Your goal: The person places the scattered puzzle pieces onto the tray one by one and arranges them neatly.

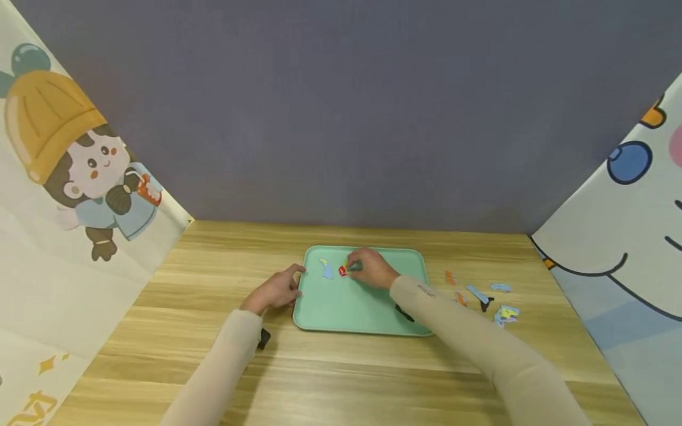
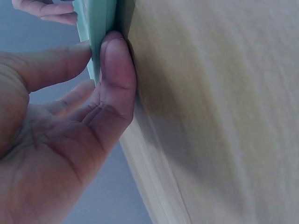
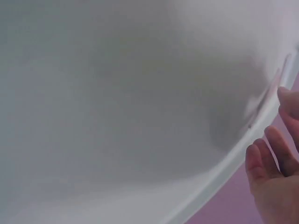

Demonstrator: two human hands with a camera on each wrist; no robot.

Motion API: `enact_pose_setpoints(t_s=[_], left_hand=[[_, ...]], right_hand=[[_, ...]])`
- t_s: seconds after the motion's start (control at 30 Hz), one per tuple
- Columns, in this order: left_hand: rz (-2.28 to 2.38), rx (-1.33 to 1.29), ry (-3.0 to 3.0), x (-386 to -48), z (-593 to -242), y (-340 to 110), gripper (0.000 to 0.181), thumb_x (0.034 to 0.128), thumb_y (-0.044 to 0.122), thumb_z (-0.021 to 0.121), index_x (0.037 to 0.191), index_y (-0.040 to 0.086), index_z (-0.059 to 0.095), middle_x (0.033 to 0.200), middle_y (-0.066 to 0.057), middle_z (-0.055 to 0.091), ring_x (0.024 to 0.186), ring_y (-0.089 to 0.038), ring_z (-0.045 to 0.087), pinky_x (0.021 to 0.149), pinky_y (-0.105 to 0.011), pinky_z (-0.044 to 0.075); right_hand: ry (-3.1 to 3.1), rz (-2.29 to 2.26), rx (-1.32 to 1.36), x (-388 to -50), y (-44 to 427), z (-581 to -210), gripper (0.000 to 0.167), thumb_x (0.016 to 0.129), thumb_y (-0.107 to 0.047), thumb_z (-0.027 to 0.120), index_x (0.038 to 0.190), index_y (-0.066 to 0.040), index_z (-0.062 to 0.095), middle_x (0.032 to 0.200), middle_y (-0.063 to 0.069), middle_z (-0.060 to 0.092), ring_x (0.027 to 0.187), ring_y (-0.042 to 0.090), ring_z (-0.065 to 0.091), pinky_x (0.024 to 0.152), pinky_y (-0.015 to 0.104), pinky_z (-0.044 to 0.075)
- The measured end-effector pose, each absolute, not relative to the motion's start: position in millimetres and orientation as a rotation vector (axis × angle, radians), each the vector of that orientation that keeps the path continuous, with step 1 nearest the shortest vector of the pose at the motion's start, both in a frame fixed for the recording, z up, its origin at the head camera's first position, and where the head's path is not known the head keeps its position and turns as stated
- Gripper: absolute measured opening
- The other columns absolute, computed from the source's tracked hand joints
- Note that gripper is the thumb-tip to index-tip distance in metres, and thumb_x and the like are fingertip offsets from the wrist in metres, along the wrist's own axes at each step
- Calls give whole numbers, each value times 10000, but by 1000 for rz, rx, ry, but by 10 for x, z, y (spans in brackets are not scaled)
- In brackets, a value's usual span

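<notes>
1. While my left hand point(image 1: 274, 291) steadies the left rim of the pale green tray point(image 1: 346, 310), its fingers are bent at the edge; the left wrist view shows my thumb on one side of the rim and a curled finger on the other, down by the desk point(image 1: 346, 373).
2. My right hand point(image 1: 373, 270) is over the tray's upper middle, fingers bent, their tips right at a small red piece point(image 1: 342, 271). I cannot tell whether they pinch it or only touch it.
3. A bit of yellow point(image 1: 345, 261) shows just above the red piece, partly hidden by my fingers.
4. Left of these, a light blue piece with a yellow tip point(image 1: 327, 270) lies on the tray, apart from my fingers.
5. On the desk, right of the tray, I see an upper orange piece point(image 1: 450, 277) and a lower orange piece point(image 1: 460, 299).
6. Farther right are a long blue strip point(image 1: 477, 294) with a black piece point(image 1: 486, 304) at its lower end, a flat light blue piece point(image 1: 500, 287), and a blue-and-yellow cluster point(image 1: 507, 315).
7. Behind the desk stands a grey wall point(image 1: 346, 118); a cartoon figure in a yellow hat point(image 1: 96, 165) decorates the left panel.
</notes>
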State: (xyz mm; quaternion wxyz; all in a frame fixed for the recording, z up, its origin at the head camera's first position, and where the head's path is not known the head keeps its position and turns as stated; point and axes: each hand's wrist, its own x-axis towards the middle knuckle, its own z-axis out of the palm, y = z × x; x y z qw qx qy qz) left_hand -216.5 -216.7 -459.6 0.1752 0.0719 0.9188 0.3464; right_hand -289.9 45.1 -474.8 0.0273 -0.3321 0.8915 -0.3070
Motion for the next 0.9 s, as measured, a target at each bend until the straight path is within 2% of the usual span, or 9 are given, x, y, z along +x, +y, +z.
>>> enact_pose_setpoints(t_s=[0.2, 0.43, 0.7, 0.9], left_hand=[[1016, 207, 2593, -2173, -4629, -2180, 590, 876, -22, 634, 1388, 67, 355, 829, -90, 584, 636, -177, 591, 586, -296, 515], [981, 209, 2614, -2164, -4635, -2184, 540, 885, -3, 628, 1340, 31, 340, 838, -80, 600, 633, -172, 605, 594, -298, 497], [998, 177, 2606, -2140, -4631, -2176, 410, 883, -5, 622, 1232, -15, 407, 858, -110, 586, 650, -184, 596, 602, -304, 516], [1002, 193, 2609, -2154, -4640, -2187, 389, 887, -8, 616, 1218, -21, 412, 853, -115, 582, 641, -191, 596, 585, -302, 520]], right_hand=[[2762, -963, -883, -2876, 689, -4650, 187, 835, -72, 717, 1019, -49, 700, 1244, 133, 574, 1227, 324, 462, 993, 445, 386], [2794, -1016, -771, -2868, 1142, -4558, 210, 862, -62, 683, 1069, -26, 677, 1260, 150, 544, 1146, 345, 505, 911, 462, 440], [2805, -1188, -726, -2786, 1590, -4489, 195, 864, -10, 661, 1055, 33, 660, 1212, 196, 552, 1144, 366, 498, 929, 484, 437], [2820, -1214, -602, -2657, 1897, -4457, 219, 891, -55, 643, 1101, 8, 643, 1269, 211, 502, 1139, 404, 492, 923, 488, 440]])
